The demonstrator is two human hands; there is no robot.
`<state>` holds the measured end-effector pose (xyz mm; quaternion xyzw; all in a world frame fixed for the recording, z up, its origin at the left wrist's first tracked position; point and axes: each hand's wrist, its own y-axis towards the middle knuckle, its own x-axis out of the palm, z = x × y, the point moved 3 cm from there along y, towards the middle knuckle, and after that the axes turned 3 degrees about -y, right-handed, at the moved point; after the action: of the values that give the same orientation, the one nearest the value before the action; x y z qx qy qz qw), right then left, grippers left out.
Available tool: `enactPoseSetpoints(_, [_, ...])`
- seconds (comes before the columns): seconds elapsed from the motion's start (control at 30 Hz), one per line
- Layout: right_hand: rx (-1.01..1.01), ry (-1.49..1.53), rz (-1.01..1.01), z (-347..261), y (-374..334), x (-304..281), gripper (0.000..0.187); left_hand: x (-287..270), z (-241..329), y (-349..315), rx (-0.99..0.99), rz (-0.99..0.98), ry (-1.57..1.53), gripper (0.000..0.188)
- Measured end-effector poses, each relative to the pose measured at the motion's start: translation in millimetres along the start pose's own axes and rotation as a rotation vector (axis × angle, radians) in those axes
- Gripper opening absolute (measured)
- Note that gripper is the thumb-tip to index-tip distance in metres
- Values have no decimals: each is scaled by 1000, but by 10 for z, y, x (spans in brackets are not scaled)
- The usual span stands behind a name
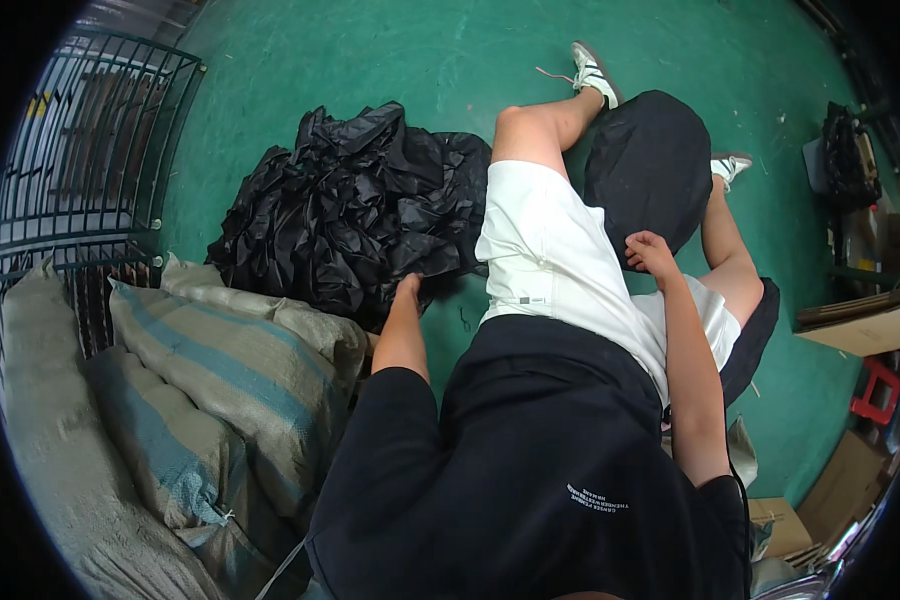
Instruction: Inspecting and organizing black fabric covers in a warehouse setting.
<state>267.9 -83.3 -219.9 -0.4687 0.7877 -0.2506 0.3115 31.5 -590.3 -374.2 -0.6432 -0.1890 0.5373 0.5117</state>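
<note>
Right fingers (636,242) curl loosely, look empty, round black bundle (647,165) just beyond; left fingers (411,280) meet crumpled black pile (345,200), grip hidden, can't tell

Striped sacks (225,365), green cage (120,140), cardboard (870,333)

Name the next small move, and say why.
Probably grip a fold of the heaped, crumpled black sheeting with the left hand: that hand is at its near edge, while the right hand, by the oval black fabric bundle, seems empty.
</note>
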Motion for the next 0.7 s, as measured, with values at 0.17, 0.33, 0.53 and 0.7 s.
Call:
enactPoseSetpoints(0.17, [15,66,-18,-27,-54,76,18,102,-119,118,-94,-145,-393,41])
enactPoseSetpoints(0.33, [2,95,3,-17,-86,100,17,146,248,33,-4,-98,-663,19])
enactPoseSetpoints(0.53, [-14,85,3,-107,-7,126,17,-173,1338,-705,676,-383,-765,19])
enactPoseSetpoints(0.7, [-31,101,12,-113,-72,77,14,-334,2133,-2589,1197,-854,-781,7])
